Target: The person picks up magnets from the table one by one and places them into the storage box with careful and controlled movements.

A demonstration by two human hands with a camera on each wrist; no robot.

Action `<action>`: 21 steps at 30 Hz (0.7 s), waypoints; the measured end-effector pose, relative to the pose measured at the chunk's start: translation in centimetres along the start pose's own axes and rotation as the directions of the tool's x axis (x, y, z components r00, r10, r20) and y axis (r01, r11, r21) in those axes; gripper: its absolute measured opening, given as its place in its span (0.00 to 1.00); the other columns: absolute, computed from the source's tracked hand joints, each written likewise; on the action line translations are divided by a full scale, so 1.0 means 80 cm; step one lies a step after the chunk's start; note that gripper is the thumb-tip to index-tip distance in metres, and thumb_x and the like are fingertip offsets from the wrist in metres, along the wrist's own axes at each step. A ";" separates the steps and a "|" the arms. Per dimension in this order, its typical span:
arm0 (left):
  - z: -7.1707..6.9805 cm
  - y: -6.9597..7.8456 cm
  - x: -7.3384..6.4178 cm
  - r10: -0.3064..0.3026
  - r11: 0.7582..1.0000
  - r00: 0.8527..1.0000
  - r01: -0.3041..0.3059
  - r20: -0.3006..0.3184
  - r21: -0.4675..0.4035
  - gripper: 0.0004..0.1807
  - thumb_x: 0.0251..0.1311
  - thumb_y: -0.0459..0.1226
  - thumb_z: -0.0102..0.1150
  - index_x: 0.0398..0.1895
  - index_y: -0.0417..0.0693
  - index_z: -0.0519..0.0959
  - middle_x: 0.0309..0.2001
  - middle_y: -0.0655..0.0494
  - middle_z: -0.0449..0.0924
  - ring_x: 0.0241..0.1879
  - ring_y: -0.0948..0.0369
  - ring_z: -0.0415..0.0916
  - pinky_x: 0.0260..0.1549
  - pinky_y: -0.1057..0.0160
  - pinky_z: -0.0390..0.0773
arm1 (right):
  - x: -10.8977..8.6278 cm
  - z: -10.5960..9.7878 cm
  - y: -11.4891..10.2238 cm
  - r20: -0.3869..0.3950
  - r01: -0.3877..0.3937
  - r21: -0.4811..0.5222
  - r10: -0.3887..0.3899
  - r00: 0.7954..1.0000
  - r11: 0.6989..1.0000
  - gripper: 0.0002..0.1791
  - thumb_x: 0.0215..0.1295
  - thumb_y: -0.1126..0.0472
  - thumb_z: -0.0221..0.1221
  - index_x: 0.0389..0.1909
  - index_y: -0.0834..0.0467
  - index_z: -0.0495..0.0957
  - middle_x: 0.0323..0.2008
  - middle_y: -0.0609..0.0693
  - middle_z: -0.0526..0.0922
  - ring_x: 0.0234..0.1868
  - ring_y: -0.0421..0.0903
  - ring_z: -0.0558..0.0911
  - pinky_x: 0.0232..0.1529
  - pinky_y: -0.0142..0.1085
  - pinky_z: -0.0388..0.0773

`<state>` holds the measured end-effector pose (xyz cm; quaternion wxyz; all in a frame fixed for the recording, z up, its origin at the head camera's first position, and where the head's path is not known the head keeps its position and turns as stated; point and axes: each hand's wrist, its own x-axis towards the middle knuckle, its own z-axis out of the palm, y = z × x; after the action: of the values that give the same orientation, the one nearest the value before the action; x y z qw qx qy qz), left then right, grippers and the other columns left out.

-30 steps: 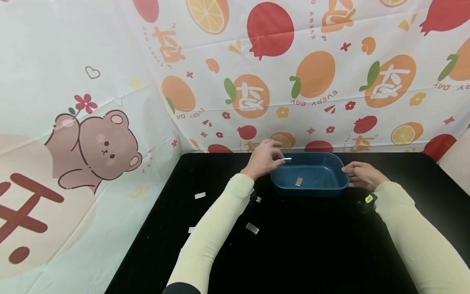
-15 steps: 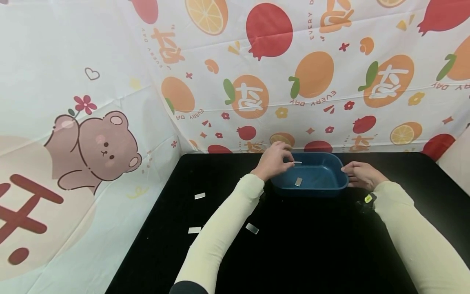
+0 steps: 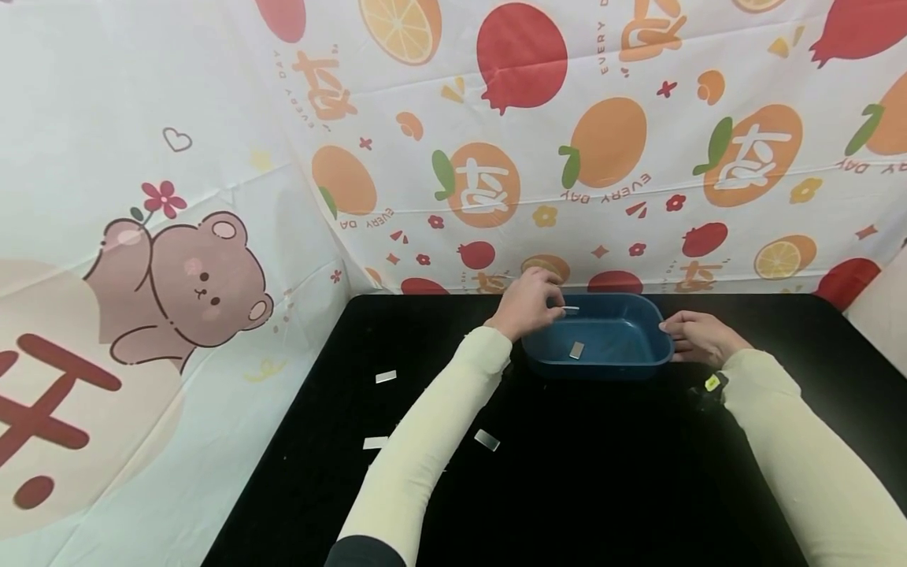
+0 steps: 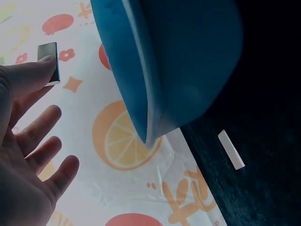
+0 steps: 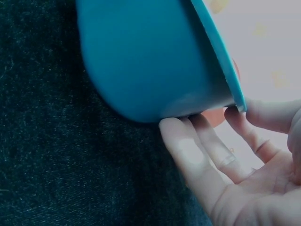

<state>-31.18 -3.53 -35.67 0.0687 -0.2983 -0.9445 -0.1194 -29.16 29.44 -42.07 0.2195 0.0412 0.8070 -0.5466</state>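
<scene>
My left hand [image 3: 527,303] pinches a small flat silvery block [image 4: 46,49] between thumb and index finger, the other fingers spread loosely. In the head view, that hand is over the left end of a blue plastic basin [image 3: 620,365], and the block's thin edge shows above the basin's inside. Another silvery block [image 3: 577,350] lies on the basin floor. At the basin's right end, my right hand [image 3: 700,337] grips the rim, its thumb on the lip and fingertips against the outer wall in the right wrist view.
Loose silvery blocks lie on the black tabletop [image 3: 602,472]: one block [image 3: 486,440] in front of the basin, another block [image 3: 386,377] to the left, a third block [image 3: 375,443] partly behind my left sleeve. A fruit-print cloth [image 3: 538,157] hangs right behind the table.
My left hand has moved right with the pinched block, farther over the basin, then risen very slightly. My right hand stays at the rim, and the basin has not moved.
</scene>
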 end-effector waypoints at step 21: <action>0.006 0.016 0.026 -0.034 0.986 0.993 0.015 0.112 0.167 0.07 0.63 0.45 0.63 0.34 0.57 0.88 0.40 0.63 0.84 0.53 0.61 0.74 0.45 0.61 0.82 | -0.004 0.000 -0.001 0.015 0.012 0.004 -0.012 1.000 1.000 0.16 0.76 0.53 0.50 0.53 0.60 0.72 0.37 0.43 0.83 0.40 0.43 0.84 0.47 0.39 0.85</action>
<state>-32.19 -1.27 -35.44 0.0377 -0.2864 -0.9571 -0.0240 -28.89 29.42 -41.84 0.2220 0.0325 0.8046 -0.5499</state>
